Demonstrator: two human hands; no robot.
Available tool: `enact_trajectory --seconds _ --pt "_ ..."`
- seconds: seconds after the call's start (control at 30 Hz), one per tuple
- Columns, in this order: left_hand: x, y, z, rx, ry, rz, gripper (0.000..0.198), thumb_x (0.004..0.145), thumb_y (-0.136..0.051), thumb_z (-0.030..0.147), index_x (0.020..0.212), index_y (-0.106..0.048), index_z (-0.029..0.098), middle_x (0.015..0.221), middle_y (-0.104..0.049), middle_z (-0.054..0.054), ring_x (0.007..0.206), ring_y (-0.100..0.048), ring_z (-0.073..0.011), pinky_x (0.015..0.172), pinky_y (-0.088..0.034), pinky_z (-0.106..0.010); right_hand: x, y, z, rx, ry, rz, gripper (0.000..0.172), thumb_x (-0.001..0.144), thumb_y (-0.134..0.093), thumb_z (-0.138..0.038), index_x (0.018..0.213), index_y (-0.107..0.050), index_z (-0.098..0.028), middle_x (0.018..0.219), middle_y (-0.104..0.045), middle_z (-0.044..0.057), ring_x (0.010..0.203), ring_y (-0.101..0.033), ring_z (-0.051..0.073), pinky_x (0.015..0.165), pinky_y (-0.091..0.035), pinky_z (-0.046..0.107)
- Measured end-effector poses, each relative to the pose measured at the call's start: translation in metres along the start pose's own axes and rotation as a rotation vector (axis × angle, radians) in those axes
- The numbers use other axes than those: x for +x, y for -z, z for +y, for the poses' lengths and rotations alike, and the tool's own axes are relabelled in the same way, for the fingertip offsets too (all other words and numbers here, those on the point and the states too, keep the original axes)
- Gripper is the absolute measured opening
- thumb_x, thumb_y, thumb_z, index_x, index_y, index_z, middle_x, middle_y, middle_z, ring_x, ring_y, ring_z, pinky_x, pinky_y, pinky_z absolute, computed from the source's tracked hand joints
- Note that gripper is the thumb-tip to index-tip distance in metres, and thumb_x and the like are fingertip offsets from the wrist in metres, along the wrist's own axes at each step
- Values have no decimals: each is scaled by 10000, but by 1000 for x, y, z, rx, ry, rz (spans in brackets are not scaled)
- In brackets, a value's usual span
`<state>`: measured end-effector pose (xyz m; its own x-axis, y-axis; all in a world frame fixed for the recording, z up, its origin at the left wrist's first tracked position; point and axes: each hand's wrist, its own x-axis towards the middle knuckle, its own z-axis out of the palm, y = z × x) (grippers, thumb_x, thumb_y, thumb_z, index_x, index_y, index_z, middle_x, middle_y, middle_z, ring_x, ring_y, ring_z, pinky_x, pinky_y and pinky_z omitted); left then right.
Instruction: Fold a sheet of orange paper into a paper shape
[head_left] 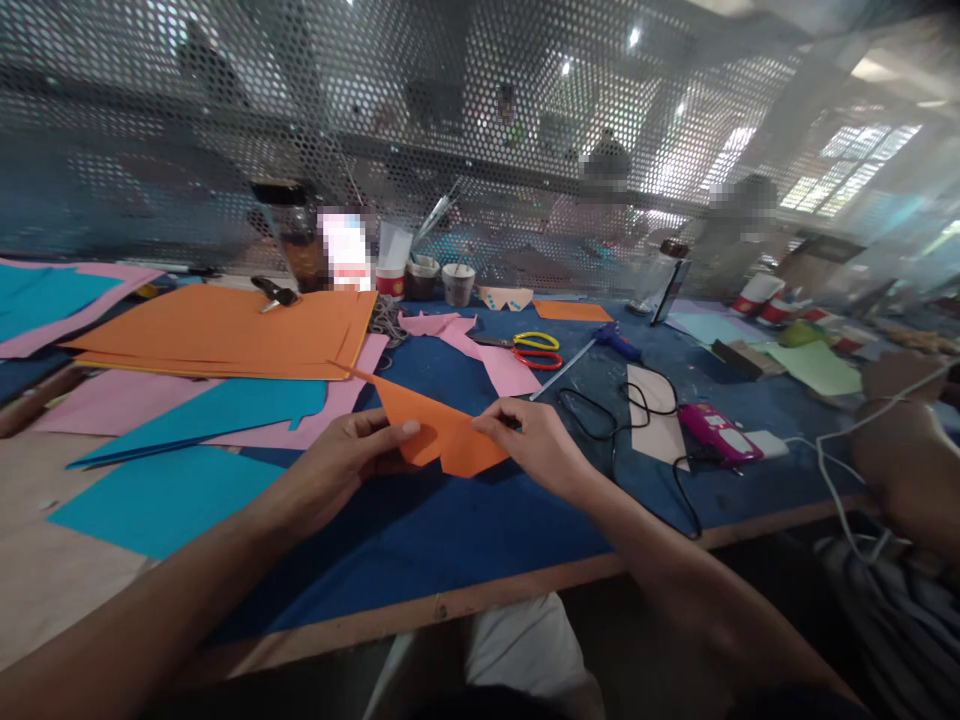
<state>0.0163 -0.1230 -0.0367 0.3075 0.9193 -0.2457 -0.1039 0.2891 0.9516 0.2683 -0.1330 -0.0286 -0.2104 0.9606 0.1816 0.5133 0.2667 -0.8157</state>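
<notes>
Between my two hands an orange paper cut-out (435, 425) is held up above the blue tabletop, its lower edge notched in the middle. My left hand (360, 450) grips its left part, thumb on the front face and fingers behind. With thumb and fingertips, my right hand (525, 435) pinches the right part. Just beyond the cut-out lie scissors (536, 350) with yellow and red handles, resting on a pink paper piece (506, 370). A blue glue gun (619, 342) with a glue stick lies farther right.
Orange sheets (217, 330) and blue paper (180, 495) cover the left side. Paper cups (457, 285), a jar (296, 235) and a bottle (660, 275) stand along the perforated screen. A black cord (600, 430) and a magenta power strip (716, 435) lie right, near another person's arm (907, 440).
</notes>
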Motion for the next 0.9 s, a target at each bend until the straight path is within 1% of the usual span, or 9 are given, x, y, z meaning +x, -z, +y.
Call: enact_trajectory --seconds 0.37,0.5,0.6,0.67,0.7,0.73,0.8,0.83,0.9 --pt "2 3 -3 46 -11 -80 392 741 -949 336 1102 -814 260 1113 -827 -62 997 -795 -221 889 -658 -278 0 1 1 18 7 24 248 986 -665 -398 872 -753 -196 864 -766 17 775 -639 157 679 -418 269" --pt "3 2 -4 41 -28 -44 364 730 -947 348 1048 -816 228 1057 -833 -81 958 -805 -242 892 -664 -329 0 1 1 34 7 39 222 981 -662 -376 891 -756 -196 876 -767 21 798 -651 165 695 -433 274" --pt "3 3 -5 28 -38 -27 344 718 -952 352 1002 -816 216 1037 -833 -79 890 -807 -229 894 -666 -350 0 0 1 33 13 22 220 986 -651 -371 897 -753 -197 899 -764 24 826 -655 169 712 -447 275" --pt "4 3 -4 20 -43 -17 342 716 -956 356 994 -816 215 1031 -830 -70 872 -803 -215 889 -667 -343 0 -1 1 54 35 -1 197 991 -642 -357 956 -758 -202 910 -753 20 834 -652 165 736 -465 273" --pt "4 3 -4 14 -45 -10 338 710 -961 359 978 -817 213 1013 -829 -64 861 -801 -209 877 -669 -334 0 0 1 71 48 -20 183 991 -638 -340 1026 -759 -207 894 -738 12 823 -646 159 745 -474 272" --pt "4 3 -4 7 -48 -2 334 700 -967 361 958 -816 211 992 -826 -57 851 -798 -201 865 -670 -323 0 0 1 88 61 -44 202 991 -634 -318 1121 -748 -215 868 -719 1 800 -634 152 743 -478 270" --pt "3 2 -3 -7 -50 14 330 681 -979 361 919 -811 206 954 -820 -43 827 -791 -184 840 -669 -297 -1 3 -1 110 79 -98 314 989 -621 -274 1293 -692 -235 837 -683 -20 751 -604 139 720 -477 262" --pt "3 2 -2 -13 -48 21 333 674 -982 361 909 -807 203 942 -817 -39 816 -787 -177 831 -668 -287 -2 5 -2 116 86 -125 340 989 -613 -257 1322 -678 -242 852 -684 -20 746 -597 135 714 -477 260" --pt "3 2 -1 -25 -39 34 354 661 -987 360 912 -800 197 935 -812 -33 798 -783 -168 824 -667 -277 -3 10 -6 132 99 -172 283 992 -599 -247 1249 -717 -241 957 -725 2 807 -622 140 744 -489 265"
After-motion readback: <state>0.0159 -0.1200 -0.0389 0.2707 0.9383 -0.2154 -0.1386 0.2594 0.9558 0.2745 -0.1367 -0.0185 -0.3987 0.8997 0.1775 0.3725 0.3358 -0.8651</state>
